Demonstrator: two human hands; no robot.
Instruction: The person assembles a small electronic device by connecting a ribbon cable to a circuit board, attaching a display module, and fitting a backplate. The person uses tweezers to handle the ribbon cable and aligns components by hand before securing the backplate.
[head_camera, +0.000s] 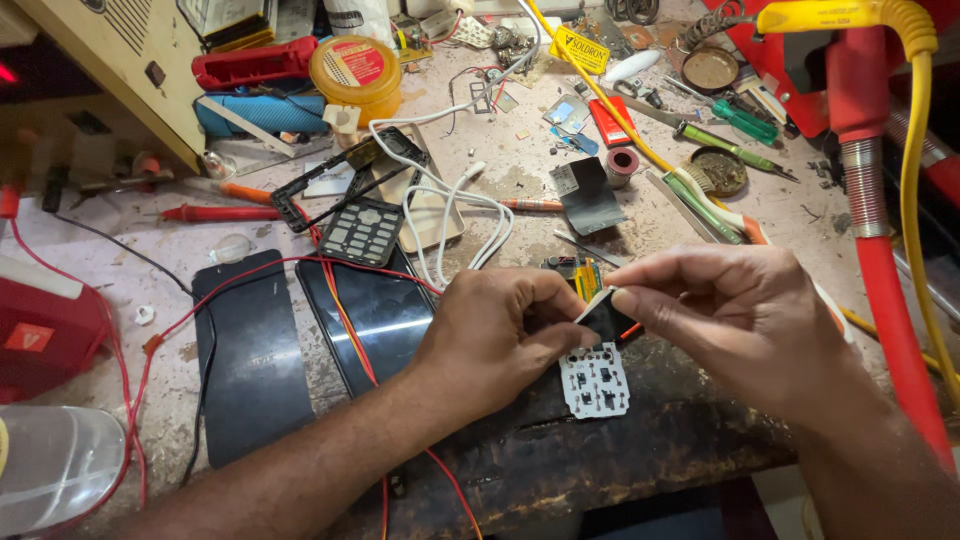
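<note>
round yellow tub (356, 72) with red label; yellow tag (578, 49) at the back.

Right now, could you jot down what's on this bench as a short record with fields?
Place: cluttered repair bench
Left hand: holds the white keypad board
Right hand: pinches a small black piece at the top of that board
Beside the hands: two dark panels, red wires, white cable
Further back: loose keypad, orange-lidded jar, green screwdrivers
</note>
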